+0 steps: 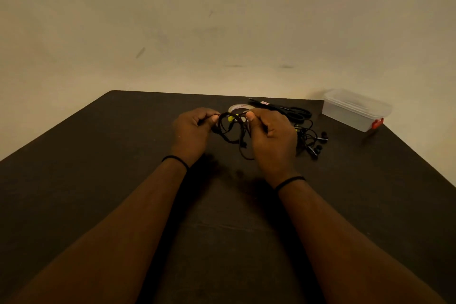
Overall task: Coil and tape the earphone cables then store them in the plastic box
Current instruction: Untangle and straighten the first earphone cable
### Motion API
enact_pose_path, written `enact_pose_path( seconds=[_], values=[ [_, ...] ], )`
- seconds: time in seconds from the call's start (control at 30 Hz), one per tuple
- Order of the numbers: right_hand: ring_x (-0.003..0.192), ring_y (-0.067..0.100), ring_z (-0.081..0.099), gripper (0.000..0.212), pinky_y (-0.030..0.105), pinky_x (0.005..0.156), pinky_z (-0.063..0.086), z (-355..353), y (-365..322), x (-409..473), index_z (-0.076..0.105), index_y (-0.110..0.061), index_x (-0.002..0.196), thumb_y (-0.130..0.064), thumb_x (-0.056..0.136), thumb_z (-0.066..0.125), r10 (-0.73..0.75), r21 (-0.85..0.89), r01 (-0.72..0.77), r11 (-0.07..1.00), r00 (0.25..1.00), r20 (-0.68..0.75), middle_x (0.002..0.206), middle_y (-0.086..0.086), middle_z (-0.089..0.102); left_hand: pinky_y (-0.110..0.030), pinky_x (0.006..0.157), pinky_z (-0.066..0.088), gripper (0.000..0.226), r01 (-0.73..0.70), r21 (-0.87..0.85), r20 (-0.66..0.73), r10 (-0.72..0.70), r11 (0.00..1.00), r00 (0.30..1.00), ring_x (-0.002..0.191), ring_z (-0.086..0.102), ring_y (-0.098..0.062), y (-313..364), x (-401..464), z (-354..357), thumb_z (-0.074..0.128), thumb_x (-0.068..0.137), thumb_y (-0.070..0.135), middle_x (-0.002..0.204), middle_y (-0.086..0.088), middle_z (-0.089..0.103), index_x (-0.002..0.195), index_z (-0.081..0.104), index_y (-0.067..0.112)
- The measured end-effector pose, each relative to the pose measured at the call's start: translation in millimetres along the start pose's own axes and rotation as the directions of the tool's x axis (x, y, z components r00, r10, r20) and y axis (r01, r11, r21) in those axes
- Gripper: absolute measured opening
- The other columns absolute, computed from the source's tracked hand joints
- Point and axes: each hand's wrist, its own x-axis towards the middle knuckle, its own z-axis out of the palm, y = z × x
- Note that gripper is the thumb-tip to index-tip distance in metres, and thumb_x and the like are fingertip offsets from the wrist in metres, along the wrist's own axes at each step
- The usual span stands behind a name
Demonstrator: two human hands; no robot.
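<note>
Over the dark desk, the left hand and right hand pinch a dark earphone cable into loops, so coiling looks underway. Next comes taping, I'd say: tape roll lies just beyond, scissors and plastic box far right.

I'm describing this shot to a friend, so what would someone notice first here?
Two hands meet at the table's middle: the left hand and right hand pinch a dark coiled earphone cable with a yellow tag. Behind them lie a tape roll and black scissors. A clear plastic box with a red latch sits at the far right corner.
</note>
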Motion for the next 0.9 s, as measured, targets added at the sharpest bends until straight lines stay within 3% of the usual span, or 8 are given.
enact_pose_path(
  seconds=[0.13, 0.27, 0.43, 0.57, 0.67, 0.73, 0.8, 0.9],
  values=[
    [0.08, 0.007, 0.059, 0.023, 0.027, 0.072, 0.052, -4.2, 0.3, 7.2, 0.07, -0.017, 0.098, -0.033, 0.098, 0.054, 0.188, 0.216, -0.153, 0.964, 0.97, -0.156, 0.086, -0.004, 0.064, -0.026, 0.073, 0.055, 0.012, 0.197, 0.106, -0.075, -0.19, 0.975, 0.979, 0.074, 0.064, -0.01, -9.8, 3.8, -7.7, 0.06, 0.094, 0.014, 0.082, 0.0, 0.068, 0.089, 0.07, 0.013],
    [0.087, 0.004, 0.062, 0.021, 0.025, 0.078, 0.054, -2.3, 3.1, 1.7, 0.072, -0.018, 0.107, -0.029, 0.096, 0.059, 0.138, 0.114, -0.139, 0.984, 0.99, 0.018, 0.095, -0.005, 0.068, -0.018, 0.074, 0.049, 0.023, 0.235, 0.097, -0.018, -0.234, 0.967, 0.972, 0.095, 0.061, -0.009, -8.3, 3.8, -4.7, 0.053, 0.095, 0.009, 0.11, 0.0, 0.065, 0.111, 0.065, 0.02],
    [0.069, 0.007, 0.061, 0.017, 0.021, 0.064, 0.05, 2.2, -10.6, -1.1, 0.071, -0.013, 0.102, -0.02, 0.098, 0.056, 0.182, 0.292, -0.195, 0.936, 0.981, 0.072, 0.078, -0.003, 0.066, -0.018, 0.084, 0.049, 0.024, 0.116, 0.015, 0.15, -0.117, 0.993, 0.982, 0.1, 0.058, -0.004, 6.8, -3.1, 1.3, 0.055, 0.095, 0.014, 0.113, 0.006, 0.064, 0.114, 0.066, 0.025],
    [0.041, 0.008, 0.044, 0.024, 0.02, 0.04, 0.036, -7.9, -18.4, 6.2, 0.063, -0.009, 0.091, -0.02, 0.103, 0.045, 0.391, 0.497, -0.354, 0.792, 0.92, 0.032, 0.059, 0.0, 0.053, -0.032, 0.103, 0.042, 0.04, -0.113, 0.419, 0.431, -0.088, 0.901, 0.898, 0.119, 0.053, -0.011, -3.8, -2.9, 2.6, 0.063, 0.091, 0.024, 0.131, 0.006, 0.057, 0.129, 0.057, 0.036],
    [0.039, 0.007, 0.037, 0.028, 0.02, 0.037, 0.032, -14.0, -17.2, 13.0, 0.063, -0.016, 0.084, -0.023, 0.104, 0.044, 0.53, 0.523, -0.439, 0.73, 0.848, -0.028, 0.052, -0.002, 0.044, -0.047, 0.104, 0.042, 0.037, -0.17, 0.56, 0.521, -0.185, 0.811, 0.834, 0.118, 0.052, -0.016, -6.6, -1.4, -0.4, 0.065, 0.089, 0.035, 0.129, 0.005, 0.058, 0.125, 0.058, 0.038],
    [0.042, 0.007, 0.038, 0.027, 0.022, 0.04, 0.033, -16.1, -12.3, 13.3, 0.065, -0.018, 0.081, -0.024, 0.102, 0.048, 0.55, 0.462, -0.473, 0.75, 0.834, -0.039, 0.052, -0.001, 0.044, -0.039, 0.101, 0.044, 0.026, -0.148, 0.571, 0.438, -0.147, 0.808, 0.887, 0.11, 0.055, -0.015, -5.7, -0.3, -1.4, 0.064, 0.09, 0.029, 0.121, 0.003, 0.06, 0.116, 0.065, 0.032],
    [0.046, 0.008, 0.039, 0.027, 0.024, 0.044, 0.034, -18.7, -6.2, 11.7, 0.066, -0.017, 0.077, -0.023, 0.099, 0.052, 0.515, 0.28, -0.49, 0.825, 0.857, -0.019, 0.058, 0.003, 0.05, -0.021, 0.091, 0.045, 0.02, -0.035, 0.476, 0.2, -0.07, 0.879, 0.977, 0.1, 0.057, -0.01, -2.7, -0.8, -2.5, 0.063, 0.092, 0.02, 0.112, 0.003, 0.064, 0.11, 0.069, 0.024],
    [0.053, 0.009, 0.042, 0.028, 0.025, 0.051, 0.036, -24.1, -2.7, 10.3, 0.065, -0.015, 0.077, -0.029, 0.097, 0.052, 0.522, -0.174, -0.497, 0.85, 0.839, 0.152, 0.067, 0.003, 0.055, -0.014, 0.07, 0.052, 0.018, 0.197, 0.021, -0.129, -0.193, 0.98, 0.973, 0.077, 0.061, -0.003, 1.1, -1.5, -9.0, 0.065, 0.091, 0.018, 0.09, 0.008, 0.069, 0.108, 0.071, 0.017]
  ],
)
